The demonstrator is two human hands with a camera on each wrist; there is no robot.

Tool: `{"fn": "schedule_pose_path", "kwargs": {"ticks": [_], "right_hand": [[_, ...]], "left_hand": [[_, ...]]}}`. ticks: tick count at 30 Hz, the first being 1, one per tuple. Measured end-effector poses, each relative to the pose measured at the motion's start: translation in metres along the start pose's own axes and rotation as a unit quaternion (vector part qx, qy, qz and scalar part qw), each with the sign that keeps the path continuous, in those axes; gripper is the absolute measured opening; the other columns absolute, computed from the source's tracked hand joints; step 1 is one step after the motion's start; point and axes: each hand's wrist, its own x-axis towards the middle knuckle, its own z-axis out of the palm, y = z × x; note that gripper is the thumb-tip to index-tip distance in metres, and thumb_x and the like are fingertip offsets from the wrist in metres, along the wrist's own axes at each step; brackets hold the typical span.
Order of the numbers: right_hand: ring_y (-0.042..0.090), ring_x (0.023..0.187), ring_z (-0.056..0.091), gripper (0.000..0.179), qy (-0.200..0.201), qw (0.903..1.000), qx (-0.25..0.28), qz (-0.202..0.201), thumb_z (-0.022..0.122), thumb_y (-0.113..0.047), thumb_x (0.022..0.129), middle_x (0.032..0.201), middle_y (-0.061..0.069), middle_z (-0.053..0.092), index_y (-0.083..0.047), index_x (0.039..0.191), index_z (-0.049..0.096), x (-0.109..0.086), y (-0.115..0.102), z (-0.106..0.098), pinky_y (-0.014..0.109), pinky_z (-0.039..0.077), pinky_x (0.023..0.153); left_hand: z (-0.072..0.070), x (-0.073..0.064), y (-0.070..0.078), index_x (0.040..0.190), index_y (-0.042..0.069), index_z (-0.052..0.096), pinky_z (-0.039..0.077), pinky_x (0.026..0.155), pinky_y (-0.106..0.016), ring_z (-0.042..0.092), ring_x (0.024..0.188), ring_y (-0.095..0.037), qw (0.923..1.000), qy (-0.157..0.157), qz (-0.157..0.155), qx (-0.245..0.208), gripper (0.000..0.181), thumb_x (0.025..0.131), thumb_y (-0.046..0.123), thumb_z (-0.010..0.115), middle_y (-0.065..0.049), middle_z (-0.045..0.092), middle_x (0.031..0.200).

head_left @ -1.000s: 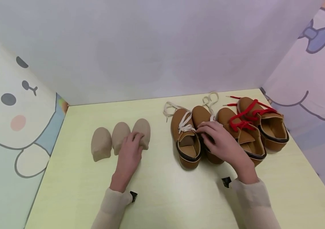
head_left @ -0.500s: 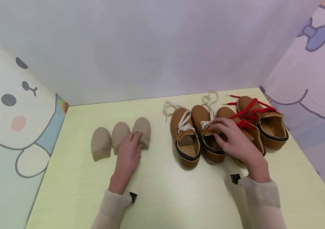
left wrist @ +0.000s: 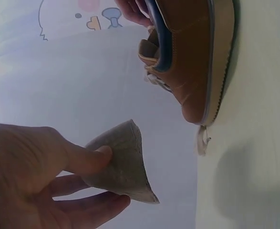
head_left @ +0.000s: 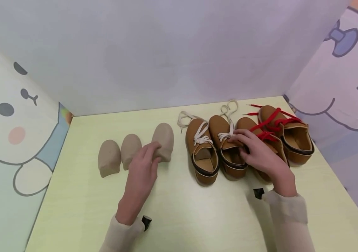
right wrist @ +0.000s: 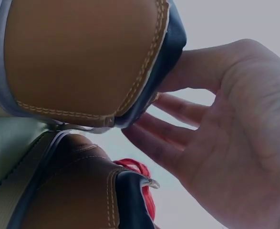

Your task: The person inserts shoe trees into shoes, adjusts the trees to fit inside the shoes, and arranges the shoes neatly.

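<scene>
My left hand (head_left: 142, 169) pinches a beige toe-shaped shoe insert (head_left: 163, 140) between thumb and fingers. The left wrist view shows this insert (left wrist: 123, 164) raised off the table, its wide end facing the camera. My right hand (head_left: 259, 150) is at the opening of a brown shoe (head_left: 220, 127) with white laces, pinching its tongue (head_left: 234, 144). In the right wrist view, the dark heel collar (right wrist: 171, 57) hides part of the right thumb and fingertips. A second white-laced brown shoe (head_left: 194, 131) stands just to the left, with an insert (head_left: 203, 154) visible inside it.
Two more beige inserts lie on the table: one at the far left (head_left: 109, 159) and one beside it (head_left: 130, 148), partly behind my left hand. To the right stand two brown red-laced shoes, a nearer one (head_left: 245, 123) and an outer one (head_left: 298, 143). A pale wall (head_left: 166, 63) rises behind.
My left hand has lifted the rightmost insert and carried it slightly right. My right hand shifted right over the shoe opening, then stayed at the tongue, uncovering more of the shoe.
</scene>
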Motion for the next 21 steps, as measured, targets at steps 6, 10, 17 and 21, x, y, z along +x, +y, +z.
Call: {"fn": "schedule_pose_path", "kwargs": {"ticks": [6,10,17,21], "right_hand": [[0.032,0.126,0.06,0.042,-0.012,0.9997,0.0,0.02,0.062,0.012,0.092,0.141,0.012,0.059,-0.01,0.128,0.069,0.001,0.001,-0.003,0.048,0.05,0.099],[0.03,0.127,0.061,0.041,-0.01,0.9996,-0.011,0.023,0.063,0.008,0.095,0.14,0.011,0.061,-0.01,0.131,0.068,0.001,0.003,-0.003,0.047,0.05,0.1],[0.03,0.125,0.064,0.038,0.001,0.9997,-0.009,0.024,0.065,0.005,0.097,0.136,0.012,0.066,-0.009,0.132,0.066,0.001,0.006,-0.004,0.052,0.051,0.102],[0.027,0.121,0.067,0.038,0.008,0.9995,-0.012,0.027,0.067,0.003,0.097,0.132,0.009,0.07,-0.011,0.132,0.066,0.002,0.007,-0.003,0.052,0.052,0.101]], "left_hand": [[-0.007,0.0,0.021,0.125,0.007,0.069,0.056,0.104,-0.04,0.067,0.121,-0.031,0.9979,0.027,0.057,-0.016,0.04,0.087,-0.002,0.08,-0.011,0.07,0.129],[-0.01,-0.001,0.035,0.124,0.008,0.072,0.058,0.1,-0.038,0.067,0.12,-0.03,0.9949,0.04,0.088,-0.029,0.038,0.088,0.001,0.081,-0.011,0.07,0.129],[-0.009,0.001,0.058,0.129,0.014,0.073,0.06,0.092,-0.034,0.065,0.12,-0.027,0.9903,0.019,0.117,-0.072,0.039,0.091,0.005,0.078,-0.009,0.069,0.131],[-0.002,0.003,0.069,0.131,0.016,0.071,0.059,0.092,-0.032,0.065,0.119,-0.025,0.9857,0.006,0.142,-0.091,0.039,0.093,0.009,0.077,-0.008,0.069,0.131]]}}
